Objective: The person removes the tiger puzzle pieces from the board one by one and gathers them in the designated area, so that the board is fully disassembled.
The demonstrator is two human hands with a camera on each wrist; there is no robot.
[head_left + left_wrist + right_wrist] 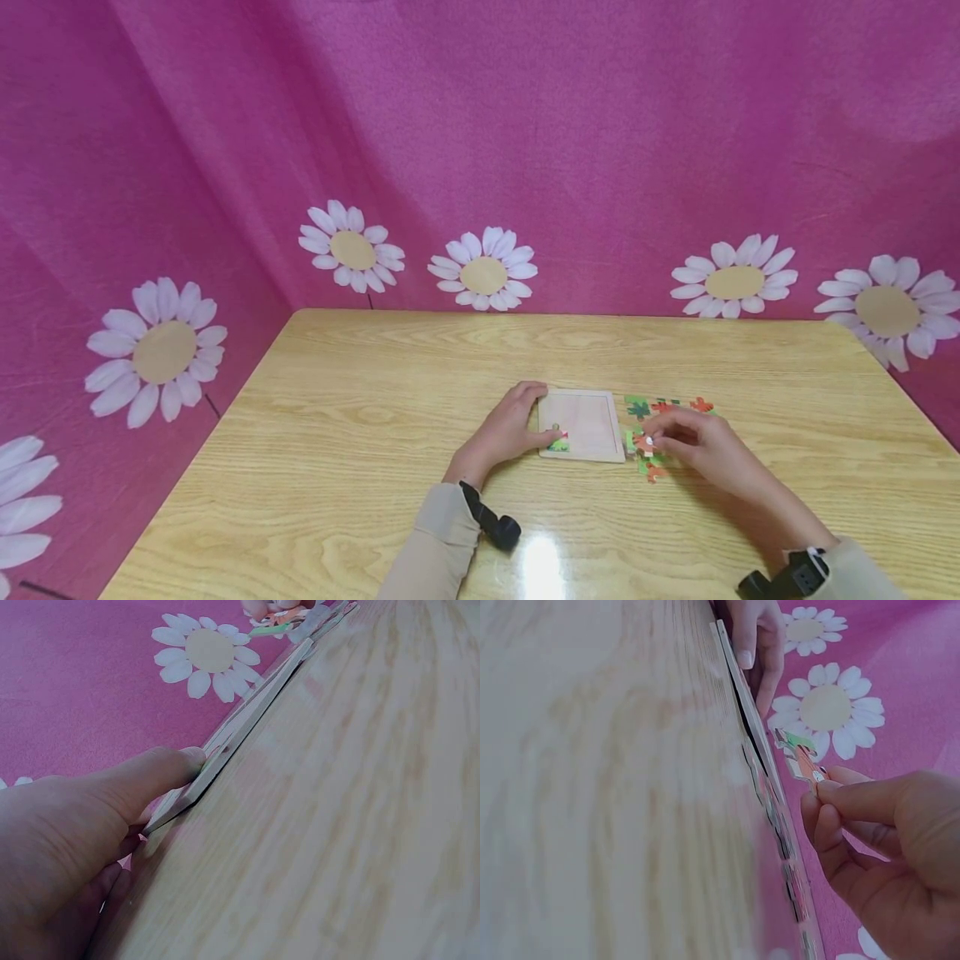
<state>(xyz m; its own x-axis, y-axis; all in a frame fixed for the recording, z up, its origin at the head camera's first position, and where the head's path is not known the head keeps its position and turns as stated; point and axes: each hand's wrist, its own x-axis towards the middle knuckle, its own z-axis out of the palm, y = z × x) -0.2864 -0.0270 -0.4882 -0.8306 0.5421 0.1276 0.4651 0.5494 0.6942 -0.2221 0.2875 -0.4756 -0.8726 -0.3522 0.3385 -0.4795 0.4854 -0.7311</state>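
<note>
A shallow wooden puzzle tray lies on the table, mostly bare inside, with a green and red jigsaw piece in its near left corner. My left hand grips the tray's left side, thumb over the rim by that corner piece and fingers along the outer edge. Just right of the tray, my right hand pinches an orange and green puzzle piece between thumb and fingertips. In the right wrist view, this piece is held up above the loose pieces.
Several loose puzzle pieces, green and orange, lie to the right of the tray, partly hidden under my right hand. The wood-grain table extends around them. Behind and to the left hangs a magenta curtain with white daisies.
</note>
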